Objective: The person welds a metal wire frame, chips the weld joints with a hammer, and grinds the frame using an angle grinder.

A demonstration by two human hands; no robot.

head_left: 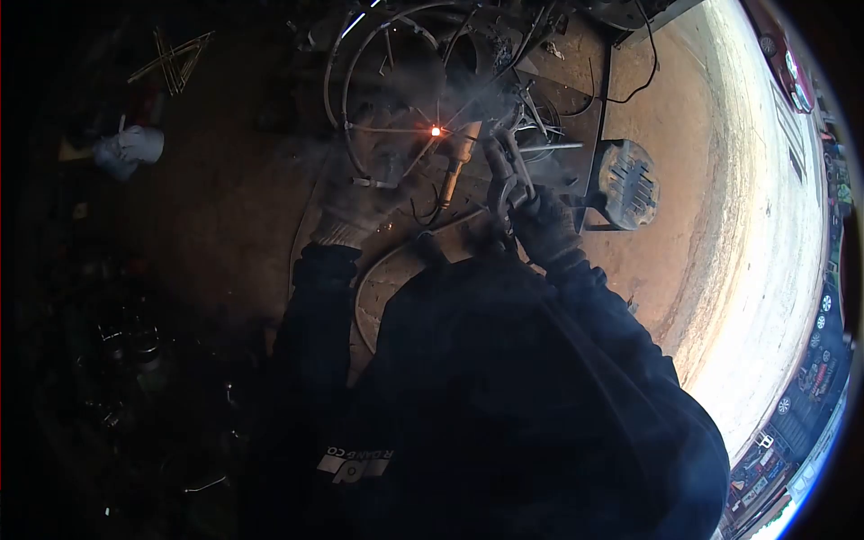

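Observation:
My left hand (346, 220), in a light knit glove, is left of the work, its fingers hazed by smoke. They appear closed on a thin metal rod (419, 157) that leads up to a glowing orange spot (436, 131). That spot lies on a round metal frame (349, 148) of bent bars. My right hand (544, 225), in a dark glove, is closed round the lower end of a pliers-like tool (508, 166) with two long arms. Between the hands is a tan tool (457, 164) with a wide head and narrow handle.
A round slotted metal seat or plate (628, 184) stands to the right. Metal pieces and cables clutter the bench (576, 103). Thin rods (173, 61) and a whitish bag-like bundle (130, 148) lie to the left. A cable (364, 292) curves below the work. Smoke drifts over the frame.

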